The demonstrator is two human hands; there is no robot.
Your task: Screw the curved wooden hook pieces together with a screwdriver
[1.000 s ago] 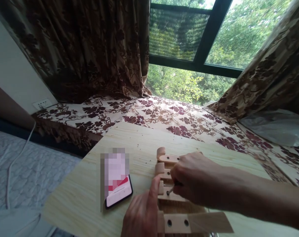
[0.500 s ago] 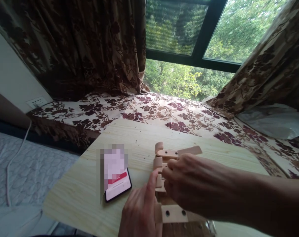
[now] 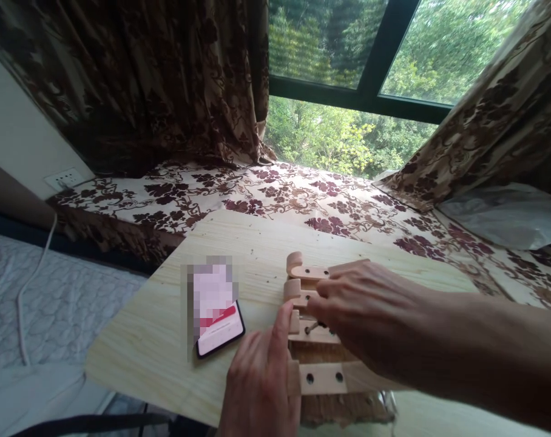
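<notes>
Pale wooden pieces with curled left ends and dark screw holes lie in a row; the nearest is a wooden strip (image 3: 321,378), resting over a brown, plastic-wrapped block (image 3: 343,408). My left hand (image 3: 261,379) grips the left ends, its index finger pressed along the third wooden piece (image 3: 294,322). Over the middle of the row, my right hand (image 3: 348,303) is closed, fingers bent down. Below its fingers a thin metal rod (image 3: 315,328), perhaps a hex key, meets a hole in the third piece. Its other end is hidden by the hand.
A phone (image 3: 221,340) with a lit, partly blurred screen lies left of my hands on the light wood table (image 3: 161,321). Beyond are a floral window seat (image 3: 257,194), curtains, and a plastic bag (image 3: 507,215) at right. A quilted bed surface (image 3: 61,303) is at left.
My right hand has shifted slightly right and up, uncovering the metal rod and more of the third piece. The left hand keeps its hold. The view has tilted slightly.
</notes>
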